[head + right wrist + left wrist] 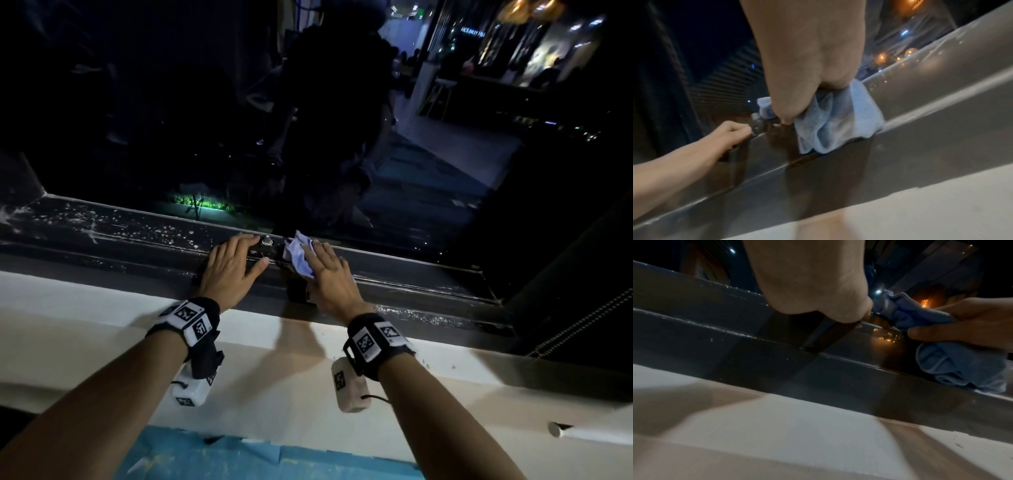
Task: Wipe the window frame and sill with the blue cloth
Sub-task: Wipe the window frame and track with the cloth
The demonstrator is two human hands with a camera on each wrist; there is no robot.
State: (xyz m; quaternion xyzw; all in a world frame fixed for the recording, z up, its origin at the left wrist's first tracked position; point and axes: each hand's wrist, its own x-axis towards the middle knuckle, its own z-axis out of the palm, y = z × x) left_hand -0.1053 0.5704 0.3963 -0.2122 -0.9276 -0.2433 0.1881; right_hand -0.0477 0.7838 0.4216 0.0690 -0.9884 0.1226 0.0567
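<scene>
A crumpled blue cloth (298, 255) (953, 369) (838, 121) lies on the dark window frame (120, 240) (715, 321) (941, 113). My right hand (329, 274) (972, 324) (803, 65) presses it down, thumb and fingers pinching its folds. Just left of it my left hand (233, 263) (818, 288) (733, 129) rests on the frame and holds nothing. A small metal knob (266, 241) (757, 123) stands between the two hands, at the left fingertips. The white sill (85, 325) (777, 426) (941, 211) runs below the frame, under both wrists.
White flecks (102, 219) dot the frame to the left. The dark glass pane (205, 120) rises behind it. A dark stitched panel (582, 274) closes off the right end. Blue sheeting (239, 455) lies below the sill, and a white pipe stub (558, 430) sticks out at lower right.
</scene>
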